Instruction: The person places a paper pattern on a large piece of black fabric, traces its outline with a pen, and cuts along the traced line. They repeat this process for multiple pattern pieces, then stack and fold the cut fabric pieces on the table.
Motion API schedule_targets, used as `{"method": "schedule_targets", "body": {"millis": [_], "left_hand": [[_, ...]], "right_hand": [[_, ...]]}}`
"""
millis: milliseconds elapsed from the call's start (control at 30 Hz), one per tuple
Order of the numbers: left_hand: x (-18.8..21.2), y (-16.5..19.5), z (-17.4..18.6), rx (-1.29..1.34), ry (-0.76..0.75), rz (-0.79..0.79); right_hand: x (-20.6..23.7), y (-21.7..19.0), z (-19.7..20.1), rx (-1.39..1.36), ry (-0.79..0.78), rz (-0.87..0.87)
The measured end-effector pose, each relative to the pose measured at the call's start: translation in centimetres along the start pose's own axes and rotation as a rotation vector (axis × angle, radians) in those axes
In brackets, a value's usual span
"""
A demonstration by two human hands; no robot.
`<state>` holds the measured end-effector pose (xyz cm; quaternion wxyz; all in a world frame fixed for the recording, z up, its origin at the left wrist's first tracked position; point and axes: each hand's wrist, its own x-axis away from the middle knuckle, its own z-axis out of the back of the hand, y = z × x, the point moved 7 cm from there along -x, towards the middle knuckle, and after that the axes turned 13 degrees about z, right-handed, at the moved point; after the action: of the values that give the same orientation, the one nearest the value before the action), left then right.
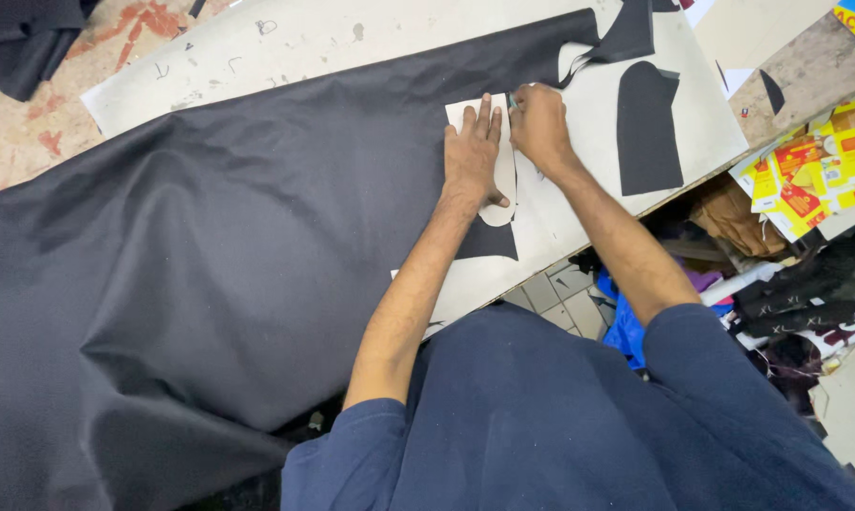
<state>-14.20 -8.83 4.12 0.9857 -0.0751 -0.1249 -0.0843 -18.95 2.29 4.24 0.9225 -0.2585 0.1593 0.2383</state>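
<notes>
A big sheet of black cloth (210,255) covers most of a white cutting table (285,43). At the cloth's cut edge lies a white paper pattern piece (503,180). My left hand (472,156) presses flat on that pattern, fingers spread and pointing away from me. My right hand (538,123) is closed around a small marking tool at the pattern's far right corner; only its tip shows. A cut-out black cloth piece (647,128) lies on the bare table to the right of my right hand.
The table's edge runs diagonally at the right. Beyond it sit yellow and red printed cartons (820,166), brown cloth (730,218), blue cloth (626,326) and black garments (806,303). Dark fabric (20,38) lies at the top left on a stained floor.
</notes>
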Motion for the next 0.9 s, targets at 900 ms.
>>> {"method": "schedule_targets", "body": {"millis": [900], "left_hand": [[-7.2, 5.1, 0.4, 0.017, -0.005, 0.274]], "right_hand": [[10.1, -12.6, 0.2, -0.044, -0.304, -0.215]]}}
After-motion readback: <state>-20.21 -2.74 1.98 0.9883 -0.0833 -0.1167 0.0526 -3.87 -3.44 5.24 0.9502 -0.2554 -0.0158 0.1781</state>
